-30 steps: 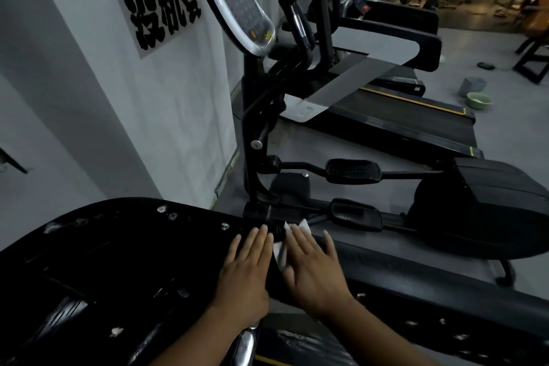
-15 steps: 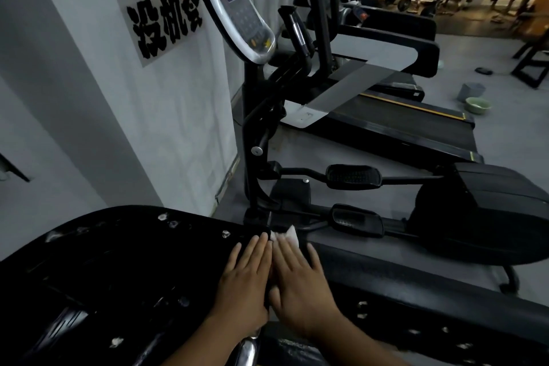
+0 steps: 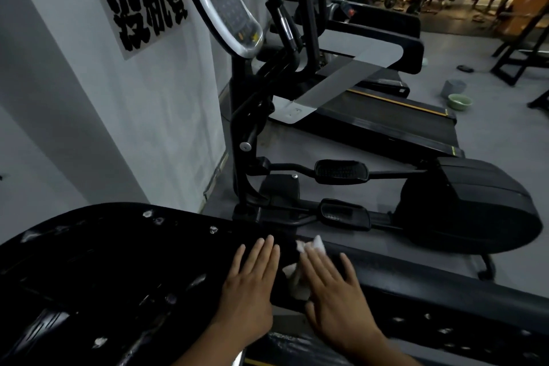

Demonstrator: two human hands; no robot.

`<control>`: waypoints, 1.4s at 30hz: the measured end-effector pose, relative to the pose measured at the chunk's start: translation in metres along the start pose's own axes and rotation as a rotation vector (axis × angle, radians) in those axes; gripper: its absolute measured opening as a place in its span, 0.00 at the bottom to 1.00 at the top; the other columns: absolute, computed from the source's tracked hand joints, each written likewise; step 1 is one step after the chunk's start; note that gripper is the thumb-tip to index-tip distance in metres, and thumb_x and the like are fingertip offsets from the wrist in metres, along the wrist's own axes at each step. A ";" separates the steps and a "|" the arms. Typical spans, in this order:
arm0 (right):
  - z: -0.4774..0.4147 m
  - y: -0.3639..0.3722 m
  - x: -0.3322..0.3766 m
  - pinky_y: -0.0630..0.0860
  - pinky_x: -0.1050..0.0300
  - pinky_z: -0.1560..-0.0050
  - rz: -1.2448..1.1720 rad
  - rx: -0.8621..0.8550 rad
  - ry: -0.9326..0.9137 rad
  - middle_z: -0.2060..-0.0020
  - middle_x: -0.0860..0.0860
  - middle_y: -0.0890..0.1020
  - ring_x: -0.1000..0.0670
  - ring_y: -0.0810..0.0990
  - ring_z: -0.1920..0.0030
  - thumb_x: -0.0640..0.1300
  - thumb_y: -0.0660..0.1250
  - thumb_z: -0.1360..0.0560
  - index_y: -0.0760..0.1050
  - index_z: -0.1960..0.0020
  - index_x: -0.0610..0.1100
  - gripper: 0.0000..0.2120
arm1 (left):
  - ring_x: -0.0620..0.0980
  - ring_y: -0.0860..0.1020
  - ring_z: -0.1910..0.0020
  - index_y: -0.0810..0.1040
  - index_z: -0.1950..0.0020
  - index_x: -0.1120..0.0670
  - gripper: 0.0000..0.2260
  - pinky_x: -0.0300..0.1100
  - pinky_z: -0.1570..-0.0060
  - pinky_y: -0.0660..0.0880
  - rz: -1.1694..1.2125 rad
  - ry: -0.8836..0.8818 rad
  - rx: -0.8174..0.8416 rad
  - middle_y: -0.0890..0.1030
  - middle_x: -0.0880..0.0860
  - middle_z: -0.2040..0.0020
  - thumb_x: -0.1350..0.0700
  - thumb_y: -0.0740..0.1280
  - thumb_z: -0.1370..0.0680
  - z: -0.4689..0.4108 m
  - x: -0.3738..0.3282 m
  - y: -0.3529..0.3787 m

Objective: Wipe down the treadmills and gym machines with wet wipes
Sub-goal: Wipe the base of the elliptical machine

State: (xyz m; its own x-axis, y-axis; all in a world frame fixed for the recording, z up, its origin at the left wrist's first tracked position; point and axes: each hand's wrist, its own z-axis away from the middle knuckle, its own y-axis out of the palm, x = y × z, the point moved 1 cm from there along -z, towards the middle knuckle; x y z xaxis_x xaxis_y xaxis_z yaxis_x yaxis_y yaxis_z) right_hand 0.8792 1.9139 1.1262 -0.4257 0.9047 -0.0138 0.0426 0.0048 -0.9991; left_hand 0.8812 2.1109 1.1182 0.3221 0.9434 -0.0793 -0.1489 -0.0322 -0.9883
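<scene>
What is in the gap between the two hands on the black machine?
In the head view, the white wet wipe pokes out from under the right hand toward the left hand, over the black machine top.

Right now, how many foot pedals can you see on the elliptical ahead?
2. The far pedal sits higher in view, toward the treadmill; the near pedal sits lower, just beyond the black foreground machine. No others seem hidden.

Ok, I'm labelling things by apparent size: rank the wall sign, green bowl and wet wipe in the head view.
1. wall sign
2. wet wipe, partly hidden under the right hand
3. green bowl, far off
</scene>
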 end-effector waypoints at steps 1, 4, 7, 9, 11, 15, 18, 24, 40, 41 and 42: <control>-0.005 0.001 -0.007 0.57 0.39 0.30 0.021 -0.005 0.084 0.26 0.47 0.72 0.49 0.70 0.26 0.58 0.60 0.31 0.71 0.25 0.44 0.36 | 0.57 0.66 0.23 0.71 0.24 0.60 0.47 0.58 0.27 0.56 0.011 -0.005 -0.011 0.65 0.60 0.21 0.52 0.71 0.44 0.000 -0.004 -0.002; -0.028 0.001 -0.001 0.57 0.41 0.31 -0.047 0.009 0.232 0.29 0.46 0.75 0.47 0.74 0.29 0.58 0.59 0.28 0.74 0.28 0.42 0.33 | 0.55 0.38 0.19 0.40 0.18 0.57 0.45 0.56 0.24 0.37 -0.050 -0.006 -0.088 0.34 0.57 0.19 0.54 0.64 0.28 -0.004 -0.011 -0.011; -0.008 0.005 0.021 0.57 0.41 0.30 -0.064 -0.041 0.039 0.25 0.45 0.70 0.46 0.67 0.24 0.58 0.61 0.32 0.72 0.26 0.43 0.37 | 0.52 0.24 0.24 0.24 0.25 0.54 0.41 0.54 0.27 0.25 -0.043 -0.013 -0.015 0.21 0.53 0.26 0.51 0.58 0.19 -0.006 -0.018 -0.021; 0.012 0.007 0.011 0.56 0.41 0.29 -0.032 -0.041 -0.032 0.24 0.46 0.68 0.48 0.63 0.23 0.58 0.62 0.34 0.72 0.26 0.44 0.39 | 0.52 0.25 0.24 0.25 0.24 0.55 0.41 0.54 0.26 0.26 -0.009 -0.027 -0.017 0.21 0.54 0.26 0.52 0.58 0.20 -0.004 -0.017 -0.015; 0.009 0.009 -0.005 0.55 0.41 0.28 0.016 -0.051 0.053 0.24 0.47 0.69 0.48 0.66 0.23 0.58 0.61 0.30 0.72 0.25 0.45 0.36 | 0.55 0.34 0.20 0.37 0.19 0.58 0.44 0.55 0.24 0.33 0.013 -0.006 -0.087 0.29 0.57 0.21 0.53 0.62 0.25 -0.003 -0.015 -0.015; -0.023 0.009 0.010 0.55 0.41 0.29 -0.074 -0.076 0.197 0.26 0.46 0.71 0.46 0.69 0.25 0.58 0.59 0.25 0.71 0.25 0.43 0.33 | 0.54 0.27 0.24 0.30 0.22 0.55 0.42 0.55 0.26 0.27 0.015 -0.011 -0.067 0.24 0.55 0.25 0.51 0.60 0.22 -0.004 -0.020 -0.017; 0.004 0.019 0.020 0.56 0.40 0.28 -0.050 -0.095 0.006 0.23 0.48 0.66 0.47 0.63 0.22 0.58 0.61 0.30 0.69 0.23 0.45 0.37 | 0.53 0.26 0.24 0.28 0.23 0.55 0.41 0.54 0.27 0.26 0.035 -0.003 -0.056 0.23 0.55 0.25 0.49 0.58 0.20 -0.005 -0.028 -0.017; -0.003 0.017 -0.011 0.56 0.38 0.29 0.000 -0.098 0.222 0.24 0.47 0.68 0.48 0.68 0.25 0.57 0.57 0.25 0.69 0.24 0.44 0.32 | 0.52 0.23 0.25 0.21 0.27 0.55 0.42 0.54 0.27 0.24 -0.011 -0.004 -0.007 0.20 0.53 0.27 0.54 0.57 0.20 -0.001 -0.032 -0.016; 0.020 0.028 -0.015 0.51 0.43 0.24 -0.030 -0.213 -0.038 0.24 0.51 0.69 0.52 0.64 0.24 0.50 0.61 0.26 0.73 0.26 0.50 0.27 | 0.55 0.29 0.21 0.32 0.20 0.61 0.49 0.54 0.28 0.23 -0.011 0.081 0.013 0.31 0.59 0.20 0.53 0.67 0.26 0.002 -0.042 -0.004; 0.025 0.028 -0.022 0.53 0.43 0.25 -0.007 -0.225 -0.038 0.25 0.51 0.70 0.52 0.65 0.25 0.51 0.62 0.26 0.74 0.27 0.50 0.27 | 0.57 0.39 0.19 0.43 0.18 0.62 0.52 0.56 0.24 0.29 0.039 0.069 0.065 0.42 0.61 0.17 0.53 0.73 0.32 0.001 -0.041 -0.003; 0.024 0.028 -0.029 0.54 0.42 0.26 0.010 -0.223 -0.010 0.26 0.51 0.72 0.53 0.67 0.25 0.51 0.66 0.27 0.74 0.28 0.49 0.27 | 0.58 0.44 0.18 0.49 0.18 0.63 0.52 0.56 0.23 0.31 0.039 0.059 0.047 0.47 0.61 0.17 0.52 0.74 0.34 0.001 -0.043 -0.005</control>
State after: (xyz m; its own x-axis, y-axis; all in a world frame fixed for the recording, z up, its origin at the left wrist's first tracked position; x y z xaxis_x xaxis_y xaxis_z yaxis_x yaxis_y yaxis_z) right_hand 0.8706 1.8776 1.0977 -0.4327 0.9012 -0.0255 0.2457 0.0907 -0.9651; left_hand 0.8672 2.0708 1.1262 0.3694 0.9206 -0.1268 -0.2061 -0.0519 -0.9772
